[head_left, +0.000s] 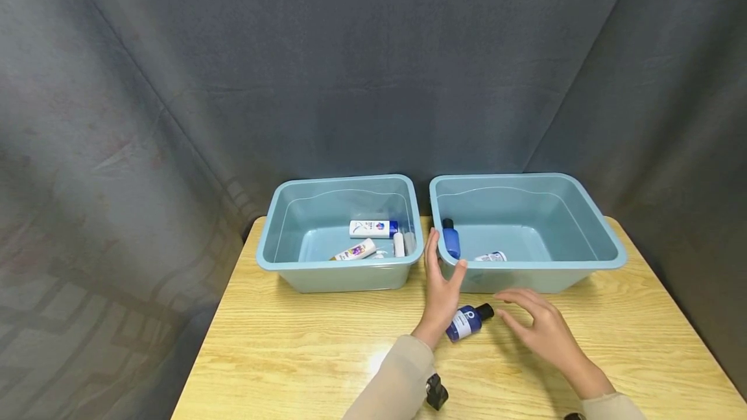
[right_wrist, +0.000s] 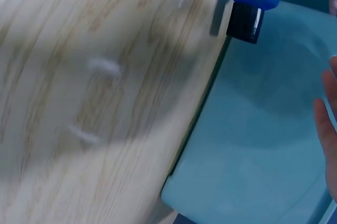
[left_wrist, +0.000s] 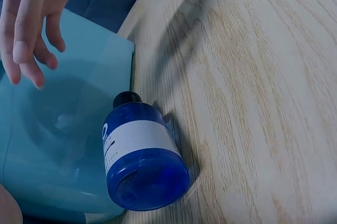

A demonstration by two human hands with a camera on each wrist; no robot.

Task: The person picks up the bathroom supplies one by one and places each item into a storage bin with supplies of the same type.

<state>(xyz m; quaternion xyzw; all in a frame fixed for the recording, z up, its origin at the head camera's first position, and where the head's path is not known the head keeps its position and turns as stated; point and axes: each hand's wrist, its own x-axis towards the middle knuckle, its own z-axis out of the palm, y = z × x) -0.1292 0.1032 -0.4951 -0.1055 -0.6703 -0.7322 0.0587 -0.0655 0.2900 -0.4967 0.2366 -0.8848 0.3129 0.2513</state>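
Observation:
A dark blue bottle [head_left: 467, 321] with a black cap and white label lies on its side on the table, its cap toward my right hand [head_left: 539, 326]. That hand hovers beside the cap with fingers loosely bent and nothing between them; the left wrist view also shows the blue bottle [left_wrist: 141, 155] large. My left hand [head_left: 441, 293] is at the front left corner of the right bin [head_left: 528, 266], fingers extended along its side and thumb at the front rim. Inside that bin lie a blue bottle [head_left: 451, 240] with a black cap and a white printed container [head_left: 491, 256].
The left bin [head_left: 344, 266] holds several items, among them a white bottle with a blue cap [head_left: 372, 229] and a white printed tube [head_left: 356, 251]. Both bins stand at the back of the wooden table [head_left: 280, 355], before a grey curtain [head_left: 373, 83].

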